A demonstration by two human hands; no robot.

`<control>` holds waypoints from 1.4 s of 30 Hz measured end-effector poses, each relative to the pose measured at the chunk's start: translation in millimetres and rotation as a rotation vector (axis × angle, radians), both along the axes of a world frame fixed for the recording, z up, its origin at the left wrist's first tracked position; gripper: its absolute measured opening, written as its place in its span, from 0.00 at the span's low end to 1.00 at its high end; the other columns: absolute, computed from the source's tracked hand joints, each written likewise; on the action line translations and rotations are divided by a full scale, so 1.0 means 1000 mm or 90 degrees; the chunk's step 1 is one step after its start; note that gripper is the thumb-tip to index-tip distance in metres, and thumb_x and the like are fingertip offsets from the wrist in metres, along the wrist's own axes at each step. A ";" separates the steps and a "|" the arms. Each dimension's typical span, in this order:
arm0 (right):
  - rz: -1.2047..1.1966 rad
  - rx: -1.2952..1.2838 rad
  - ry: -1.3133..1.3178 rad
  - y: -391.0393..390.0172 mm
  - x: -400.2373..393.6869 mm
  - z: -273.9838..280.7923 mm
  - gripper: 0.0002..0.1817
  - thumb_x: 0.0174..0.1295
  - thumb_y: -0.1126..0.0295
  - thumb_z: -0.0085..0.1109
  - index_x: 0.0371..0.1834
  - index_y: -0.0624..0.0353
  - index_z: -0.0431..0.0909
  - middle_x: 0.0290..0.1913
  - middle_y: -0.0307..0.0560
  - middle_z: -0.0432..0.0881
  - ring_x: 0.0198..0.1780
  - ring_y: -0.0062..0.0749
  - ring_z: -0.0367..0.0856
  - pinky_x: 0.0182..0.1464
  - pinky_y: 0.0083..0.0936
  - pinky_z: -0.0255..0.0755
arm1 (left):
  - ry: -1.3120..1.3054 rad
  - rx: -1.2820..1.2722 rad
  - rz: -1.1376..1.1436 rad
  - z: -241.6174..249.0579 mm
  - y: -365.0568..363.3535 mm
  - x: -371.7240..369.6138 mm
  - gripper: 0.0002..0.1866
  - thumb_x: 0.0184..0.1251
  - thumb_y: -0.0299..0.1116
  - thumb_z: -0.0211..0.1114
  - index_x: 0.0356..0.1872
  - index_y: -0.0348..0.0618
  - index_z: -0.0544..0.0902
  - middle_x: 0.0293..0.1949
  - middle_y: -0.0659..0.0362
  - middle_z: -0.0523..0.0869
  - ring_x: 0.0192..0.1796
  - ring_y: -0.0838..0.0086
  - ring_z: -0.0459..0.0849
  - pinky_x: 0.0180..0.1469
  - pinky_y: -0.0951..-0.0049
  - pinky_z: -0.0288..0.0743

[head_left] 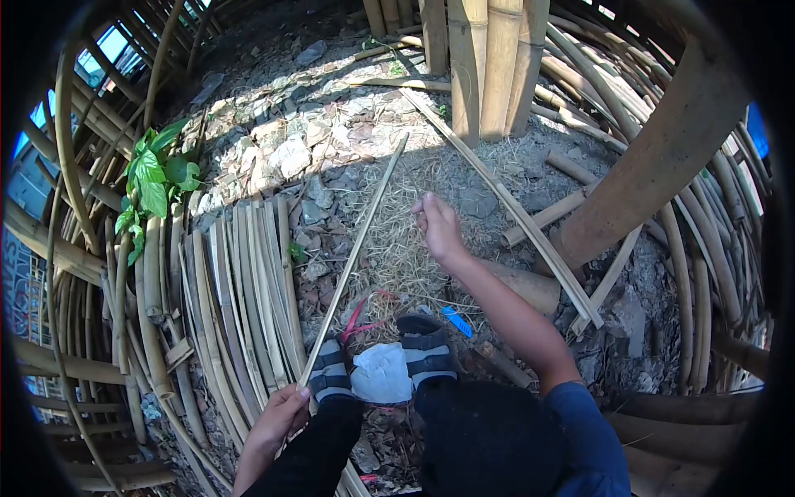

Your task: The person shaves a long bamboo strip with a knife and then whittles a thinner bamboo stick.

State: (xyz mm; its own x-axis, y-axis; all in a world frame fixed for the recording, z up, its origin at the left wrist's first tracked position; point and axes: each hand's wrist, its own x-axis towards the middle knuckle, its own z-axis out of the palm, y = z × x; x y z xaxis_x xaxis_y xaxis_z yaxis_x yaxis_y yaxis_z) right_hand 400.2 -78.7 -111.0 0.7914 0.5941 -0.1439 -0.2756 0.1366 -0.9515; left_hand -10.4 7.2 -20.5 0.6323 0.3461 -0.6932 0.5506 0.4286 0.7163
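My left hand (284, 414) is closed round the lower end of a long, thin bamboo strip (358, 245), which slants up and to the right over the ground. My right hand (437, 225) is raised to the right of the strip and apart from it, its fingers curled together; whether anything small is between them is hidden. Beside my left hand lies a row of split bamboo strips (248, 290). Between my sandalled feet is a pale cloth or paper (382, 373). A blue object (457, 321) lies just right of my feet.
A thick bamboo post (654, 157) leans at the right, with upright bamboo poles (489, 66) at the top. Long split pieces (513, 207) lie diagonally on the rubble. Red ribbon (358, 319) lies near my feet. A green plant (151, 178) grows at the left, beside bamboo fencing.
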 end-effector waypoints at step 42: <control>0.220 -0.193 -0.885 -0.013 -0.047 0.041 0.17 0.69 0.55 0.54 0.35 0.61 0.72 0.20 0.52 0.79 0.21 0.54 0.80 0.24 0.45 0.72 | -0.008 0.015 -0.006 0.005 -0.003 0.002 0.16 0.77 0.42 0.56 0.28 0.47 0.73 0.15 0.70 0.66 0.12 0.86 0.61 0.14 0.81 0.51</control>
